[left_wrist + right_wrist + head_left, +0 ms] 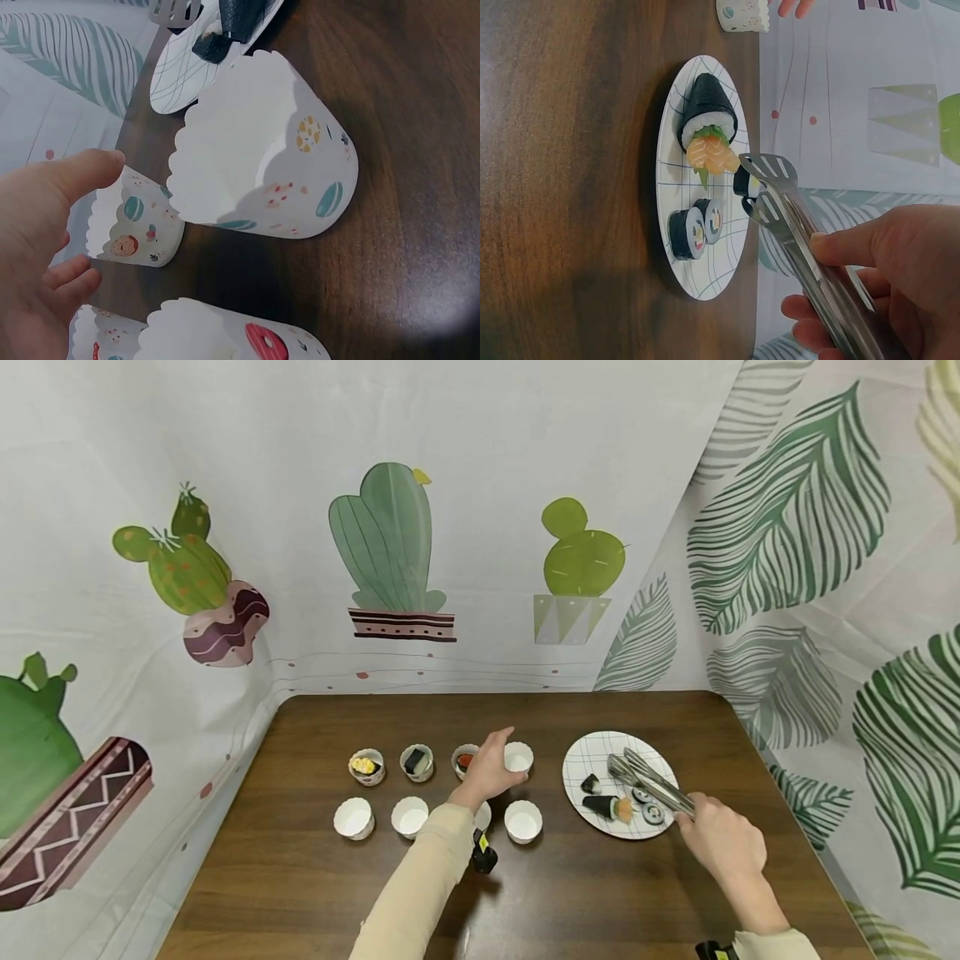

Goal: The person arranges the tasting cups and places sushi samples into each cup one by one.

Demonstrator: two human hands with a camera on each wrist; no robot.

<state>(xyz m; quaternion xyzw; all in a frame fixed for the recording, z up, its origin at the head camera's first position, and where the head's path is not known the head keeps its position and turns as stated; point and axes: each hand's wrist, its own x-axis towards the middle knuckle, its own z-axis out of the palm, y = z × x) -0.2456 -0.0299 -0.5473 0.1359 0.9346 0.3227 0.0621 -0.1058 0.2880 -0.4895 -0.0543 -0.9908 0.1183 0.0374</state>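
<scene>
My left hand [491, 770] reaches around the back-right white paper cup [518, 758], thumb and fingers spread at either side of its rim. My right hand [723, 839] grips metal tongs [651, 778] over the white plate [579, 750]. In the right wrist view the tong tips overlap a dark seaweed-wrapped piece [744, 182]; I cannot tell whether they pinch it. Lying on the plate are a cone-shaped hand roll [709, 105] with an orange topping, sliced sushi rolls [688, 234] and a small dark-wrapped piece [591, 783].
In the back row, cups hold a yellow-topped piece [365, 766], a dark piece [416, 762] and a red-topped piece [465, 762]. White cups [522, 822] form the front row, one partly hidden by my left wrist. A patterned cloth [480, 527] hangs behind the table [300, 877].
</scene>
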